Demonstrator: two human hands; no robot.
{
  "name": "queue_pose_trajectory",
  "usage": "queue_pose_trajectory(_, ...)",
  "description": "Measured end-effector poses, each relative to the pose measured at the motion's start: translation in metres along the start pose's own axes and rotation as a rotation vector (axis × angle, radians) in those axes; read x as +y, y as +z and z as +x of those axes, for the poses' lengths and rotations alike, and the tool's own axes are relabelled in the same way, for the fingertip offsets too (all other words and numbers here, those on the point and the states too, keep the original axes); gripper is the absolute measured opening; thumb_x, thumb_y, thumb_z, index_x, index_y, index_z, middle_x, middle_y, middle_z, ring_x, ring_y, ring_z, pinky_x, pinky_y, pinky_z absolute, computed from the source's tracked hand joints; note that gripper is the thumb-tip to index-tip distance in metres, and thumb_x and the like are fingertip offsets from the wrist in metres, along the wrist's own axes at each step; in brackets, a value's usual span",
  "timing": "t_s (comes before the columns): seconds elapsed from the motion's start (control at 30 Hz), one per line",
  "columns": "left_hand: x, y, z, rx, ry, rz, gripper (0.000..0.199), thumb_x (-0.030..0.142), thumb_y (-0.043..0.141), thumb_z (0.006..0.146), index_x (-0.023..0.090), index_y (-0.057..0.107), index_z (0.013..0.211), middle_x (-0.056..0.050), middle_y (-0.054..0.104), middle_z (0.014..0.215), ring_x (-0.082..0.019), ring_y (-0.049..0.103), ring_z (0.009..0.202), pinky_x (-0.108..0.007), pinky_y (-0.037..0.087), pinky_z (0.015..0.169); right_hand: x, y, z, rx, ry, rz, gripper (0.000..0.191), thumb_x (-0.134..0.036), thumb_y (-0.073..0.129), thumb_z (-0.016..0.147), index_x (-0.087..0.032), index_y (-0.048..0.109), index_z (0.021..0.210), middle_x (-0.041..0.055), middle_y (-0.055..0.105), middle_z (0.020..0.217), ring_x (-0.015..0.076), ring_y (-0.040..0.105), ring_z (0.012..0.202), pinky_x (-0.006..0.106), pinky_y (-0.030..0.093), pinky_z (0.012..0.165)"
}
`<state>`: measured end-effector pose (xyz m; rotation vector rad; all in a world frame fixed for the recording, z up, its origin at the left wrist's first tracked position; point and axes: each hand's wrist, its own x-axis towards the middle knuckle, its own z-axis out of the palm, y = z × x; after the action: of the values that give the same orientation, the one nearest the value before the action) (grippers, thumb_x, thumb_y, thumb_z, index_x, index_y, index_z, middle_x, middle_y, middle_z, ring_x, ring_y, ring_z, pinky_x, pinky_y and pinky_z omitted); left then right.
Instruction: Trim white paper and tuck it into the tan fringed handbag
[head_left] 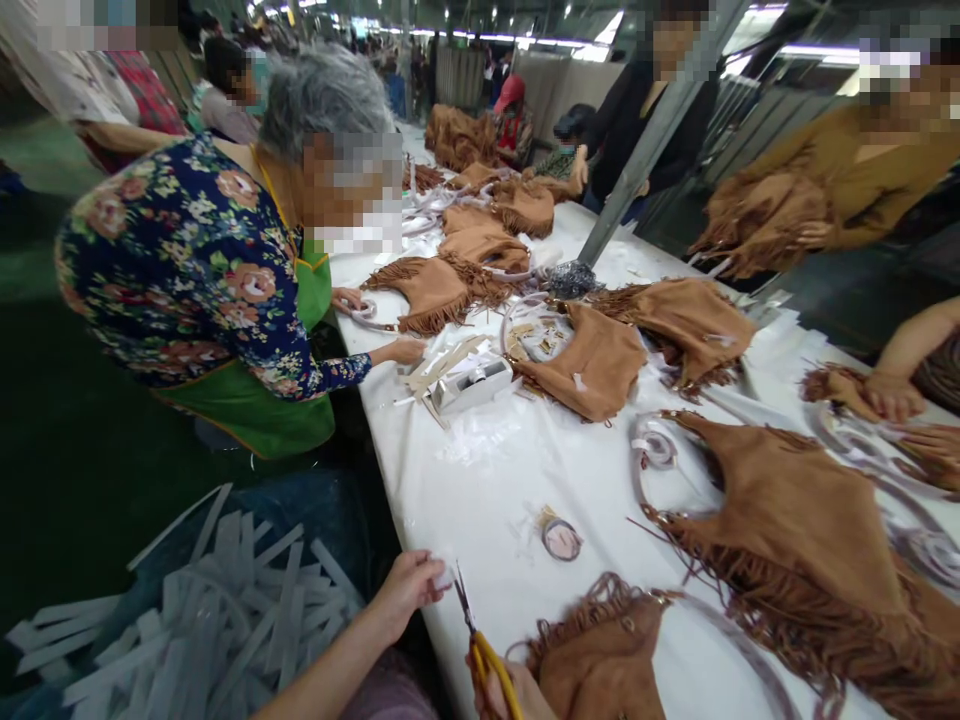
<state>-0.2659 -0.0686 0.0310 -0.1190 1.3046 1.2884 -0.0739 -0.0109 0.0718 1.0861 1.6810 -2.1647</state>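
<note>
Near the table's edge, my left hand [405,592] pinches a small whitish, translucent piece [444,578] between thumb and fingers. It is too small to tell what kind. My right hand [523,694] is closed around yellow-handled scissors [491,660], partly cut off by the bottom of the picture. The scissor blades are slightly apart and point up beside the whitish piece; I cannot tell whether they touch it. Just right of my right hand lies a brown fringed suede bag [604,660]. A small round roll [561,540] rests on the table beyond the scissors.
Brown bags, including a large fringed one [795,510], lie along the white table [457,510]. A white box [472,385] with strips stands near a co-worker in a floral top [187,260]. Pale strips [217,610] fill a blue bag at lower left. A metal post [652,140] rises across the table.
</note>
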Motion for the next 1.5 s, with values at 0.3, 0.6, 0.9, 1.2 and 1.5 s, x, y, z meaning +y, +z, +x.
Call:
queue_pose_trajectory(0.3,0.008,0.011,-0.009,-0.018,0.008,0.013,0.027,0.031,0.068,0.061,0.013,0.06,0.079,-0.006,0.067,0.074,-0.014,0.063,0.067,-0.023,0.043,0.06,0.008,0.001,0.006,0.027,-0.027,-0.062,0.078,-0.088,0.032,0.061,-0.015,0.059,0.067,0.0006,0.05,0.053,0.0088,0.046,0.041,0.021,0.03,0.042)
queue_pose_trajectory(0.6,0.017,0.015,-0.013,0.0,0.021,0.02,0.026,0.031,0.069,0.058,0.013,0.061,0.075,-0.004,0.066,0.07,-0.014,0.061,0.066,-0.024,0.042,0.061,0.011,0.003,0.011,0.027,-0.03,0.015,0.077,-0.09,0.038,0.054,-0.015,0.057,0.063,-0.0013,0.046,0.047,0.0074,0.041,0.036,0.02,0.025,0.036)
queue_pose_trajectory(0.9,0.015,0.004,-0.005,-0.037,0.082,0.04,0.021,0.03,0.069,0.059,0.013,0.06,0.066,-0.001,0.061,0.063,-0.011,0.056,0.06,-0.023,0.041,0.059,-0.003,0.016,0.012,0.14,0.131,0.099,0.061,-0.072,0.061,0.052,-0.014,0.059,0.069,-0.0063,0.038,0.038,0.0042,0.027,0.033,0.021,0.017,0.035)
queue_pose_trajectory(1.2,0.004,-0.011,-0.01,-0.026,0.07,0.053,0.017,0.028,0.066,0.06,0.013,0.06,0.064,-0.002,0.061,0.062,-0.011,0.054,0.056,-0.023,0.041,0.056,0.0,0.026,0.031,0.118,0.15,0.072,0.061,-0.073,0.058,0.049,-0.016,0.057,0.069,-0.0046,0.045,0.037,0.0075,0.038,0.03,0.02,0.022,0.031)
queue_pose_trajectory(1.5,0.007,-0.039,-0.026,0.052,0.049,0.049,0.028,0.037,0.073,0.057,0.014,0.058,0.062,-0.001,0.061,0.061,-0.012,0.055,0.06,-0.023,0.04,0.059,0.015,0.048,0.046,0.122,0.156,0.027,0.044,-0.059,0.056,0.064,-0.02,0.043,0.049,-0.0066,0.035,0.034,0.0053,0.029,0.029,0.02,0.016,0.031)
